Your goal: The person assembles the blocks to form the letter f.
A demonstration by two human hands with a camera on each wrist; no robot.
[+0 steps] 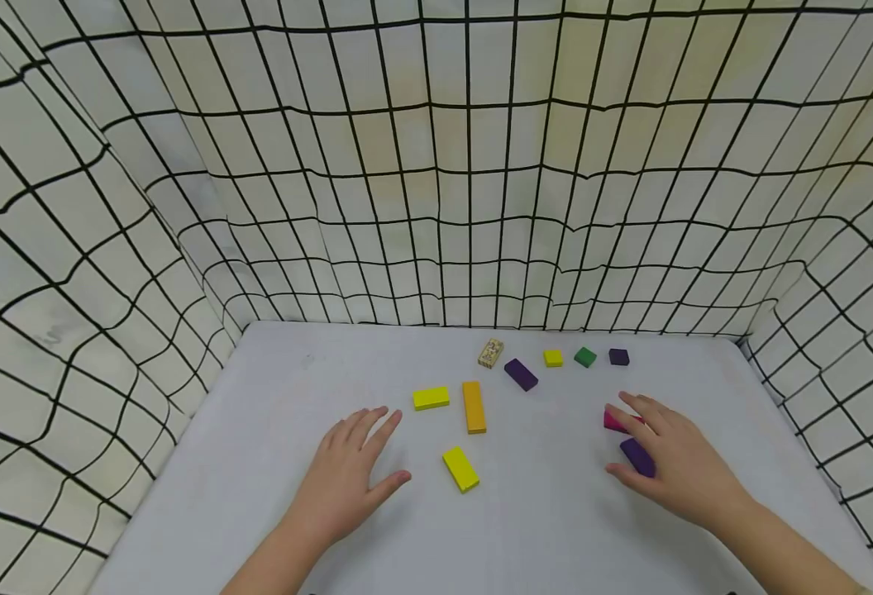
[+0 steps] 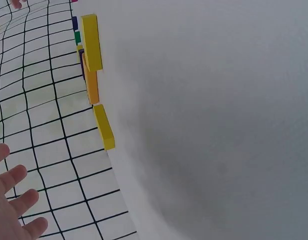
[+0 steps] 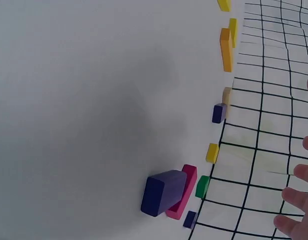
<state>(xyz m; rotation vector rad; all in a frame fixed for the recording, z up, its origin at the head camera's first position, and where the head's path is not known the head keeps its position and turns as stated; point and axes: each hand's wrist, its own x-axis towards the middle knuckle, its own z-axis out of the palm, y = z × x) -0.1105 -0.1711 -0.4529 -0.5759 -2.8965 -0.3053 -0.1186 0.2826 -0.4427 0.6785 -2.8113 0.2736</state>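
Observation:
My left hand hovers with spread fingers over the left part of the white table, holding nothing. Closest to it are a yellow block and a second yellow block, with an orange block just beyond. On the right, my right hand is held with fingers apart above a dark purple block and a magenta block, covering part of both in the head view. In the right wrist view the purple block lies beside the magenta block, and the fingers are apart from them.
Farther back lie a speckled beige block, another purple block, a small yellow block, a green block and a small dark block. Black netting over white walls encloses the table at the back and sides.

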